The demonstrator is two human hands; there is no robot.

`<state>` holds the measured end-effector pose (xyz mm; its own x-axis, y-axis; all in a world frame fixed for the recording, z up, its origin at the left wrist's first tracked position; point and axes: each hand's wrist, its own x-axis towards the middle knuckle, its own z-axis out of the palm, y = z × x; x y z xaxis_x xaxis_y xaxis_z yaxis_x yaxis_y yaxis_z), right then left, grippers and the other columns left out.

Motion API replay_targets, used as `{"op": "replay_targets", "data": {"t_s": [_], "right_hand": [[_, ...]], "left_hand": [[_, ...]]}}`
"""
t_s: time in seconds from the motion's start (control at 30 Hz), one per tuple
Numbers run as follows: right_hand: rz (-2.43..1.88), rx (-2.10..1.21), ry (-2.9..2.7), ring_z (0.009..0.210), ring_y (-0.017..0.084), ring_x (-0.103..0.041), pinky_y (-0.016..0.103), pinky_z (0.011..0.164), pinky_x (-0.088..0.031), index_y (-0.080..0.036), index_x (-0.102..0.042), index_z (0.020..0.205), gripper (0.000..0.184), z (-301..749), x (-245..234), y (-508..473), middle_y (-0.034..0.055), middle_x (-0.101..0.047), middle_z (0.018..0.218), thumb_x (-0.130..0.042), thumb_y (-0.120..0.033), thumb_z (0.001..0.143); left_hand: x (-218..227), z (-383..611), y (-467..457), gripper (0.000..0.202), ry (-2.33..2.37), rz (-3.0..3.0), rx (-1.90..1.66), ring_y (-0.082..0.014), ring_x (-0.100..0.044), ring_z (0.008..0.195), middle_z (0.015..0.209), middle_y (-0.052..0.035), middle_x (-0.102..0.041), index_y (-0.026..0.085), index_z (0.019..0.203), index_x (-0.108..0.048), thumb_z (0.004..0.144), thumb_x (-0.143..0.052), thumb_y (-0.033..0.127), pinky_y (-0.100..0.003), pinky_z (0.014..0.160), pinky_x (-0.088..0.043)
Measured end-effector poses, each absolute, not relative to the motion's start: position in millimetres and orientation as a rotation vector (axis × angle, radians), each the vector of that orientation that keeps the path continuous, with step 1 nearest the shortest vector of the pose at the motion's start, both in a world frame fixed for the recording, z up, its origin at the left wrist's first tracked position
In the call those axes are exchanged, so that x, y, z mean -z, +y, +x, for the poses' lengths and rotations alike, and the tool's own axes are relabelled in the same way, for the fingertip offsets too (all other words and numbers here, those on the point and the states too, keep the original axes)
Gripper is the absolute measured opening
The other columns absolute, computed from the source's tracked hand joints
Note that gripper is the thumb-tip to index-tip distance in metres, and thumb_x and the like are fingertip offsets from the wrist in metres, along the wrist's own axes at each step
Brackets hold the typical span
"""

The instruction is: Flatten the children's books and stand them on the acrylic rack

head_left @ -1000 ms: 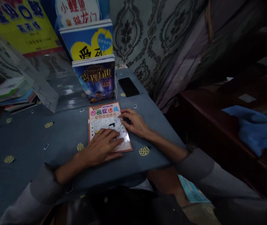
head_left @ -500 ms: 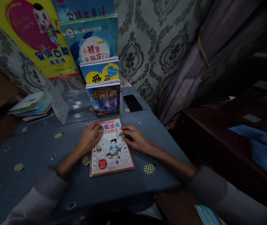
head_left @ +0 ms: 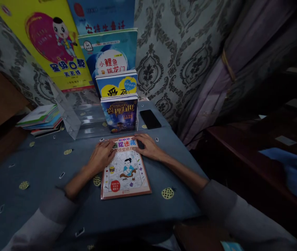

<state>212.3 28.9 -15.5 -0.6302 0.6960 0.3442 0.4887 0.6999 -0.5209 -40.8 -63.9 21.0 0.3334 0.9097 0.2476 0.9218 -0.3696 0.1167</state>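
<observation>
A thin book [head_left: 126,174] with an orange-brown border and a drawing of a seated figure in blue lies flat on the table. My left hand [head_left: 101,155] rests on its upper left part, fingers stretched over the cover and partly hiding the title. On the opposite side, my right hand [head_left: 148,146] touches the top right corner. Its thumb lies on the cover and its fingers reach along the top edge, with a gap between them. Neither hand is closed round the book.
A clear stepped rack [head_left: 71,122] stands behind, holding a dark blue book [head_left: 119,115], a teal book [head_left: 109,52] and a big yellow book [head_left: 51,45], among others. A black phone [head_left: 150,119] lies right of it. Stacked books [head_left: 42,118] lie left. A curtain [head_left: 205,94] hangs at right.
My right hand has shifted up along the book's right side to its top corner. My left hand stays at the upper left. The view has moved slightly; the book still lies flat.
</observation>
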Motion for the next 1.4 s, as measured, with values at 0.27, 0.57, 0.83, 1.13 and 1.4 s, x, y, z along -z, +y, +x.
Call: {"op": "replay_targets", "data": {"t_s": [0.27, 0.57, 0.83, 1.13, 1.4], "right_hand": [[-0.911, -0.492, -2.398, 0.120, 0.032, -0.055, 0.050, 0.102, -0.044, -0.017, -0.067, 0.121, 0.043, 211, 11, 34, 0.0152, -0.065, 0.127, -0.071, -0.035, 0.082], [-0.808, -0.932, -2.276, 0.075, 0.018, -0.065, 0.029, 0.070, -0.049, -0.019, -0.071, 0.105, 0.022, 212, -14, -8, 0.0013, -0.072, 0.080, -0.058, -0.023, 0.088], [-0.678, -1.245, -2.204, 0.079, 0.019, -0.071, 0.029, 0.073, -0.053, -0.017, -0.073, 0.100, 0.023, 205, -16, -24, 0.0021, -0.077, 0.084, -0.054, -0.017, 0.087], [-0.657, -0.968, -2.279, 0.099, 0.022, -0.068, 0.038, 0.090, -0.053, -0.020, -0.072, 0.103, 0.024, 203, -14, -27, 0.0063, -0.076, 0.102, -0.057, -0.012, 0.086], [-0.628, -1.017, -2.269, 0.103, 0.020, -0.068, 0.038, 0.093, -0.053, -0.020, -0.070, 0.109, 0.028, 204, -12, -26, 0.0058, -0.075, 0.105, -0.055, -0.010, 0.087]], "left_hand": [[-33, -49, -60, 0.032, -1.720, -2.641, 0.331, -0.0277, -0.059, 0.125, 0.132, -0.0147, -0.065, 0.016, 0.124, -0.059, 0.096, -0.045, 0.024, -0.047, 0.106, -0.047], [-45, -38, -56, 0.023, -1.680, -2.707, 0.193, -0.0272, -0.061, 0.118, 0.120, -0.0126, -0.067, 0.018, 0.114, -0.059, 0.095, -0.050, 0.027, -0.043, 0.099, -0.049], [-40, -30, -61, 0.022, -1.680, -2.641, 0.204, -0.0277, -0.062, 0.110, 0.112, -0.0123, -0.067, 0.018, 0.112, -0.056, 0.098, -0.048, 0.033, -0.043, 0.096, -0.047], [-29, -44, -31, 0.015, -1.769, -2.654, 0.350, -0.0255, -0.060, 0.102, 0.100, -0.0090, -0.066, 0.019, 0.099, -0.054, 0.097, -0.044, 0.030, -0.041, 0.092, -0.047], [-38, -28, -56, 0.020, -1.688, -2.799, 0.332, -0.0268, -0.063, 0.111, 0.116, -0.0124, -0.067, 0.018, 0.109, -0.058, 0.091, -0.050, 0.022, -0.043, 0.098, -0.048]]}}
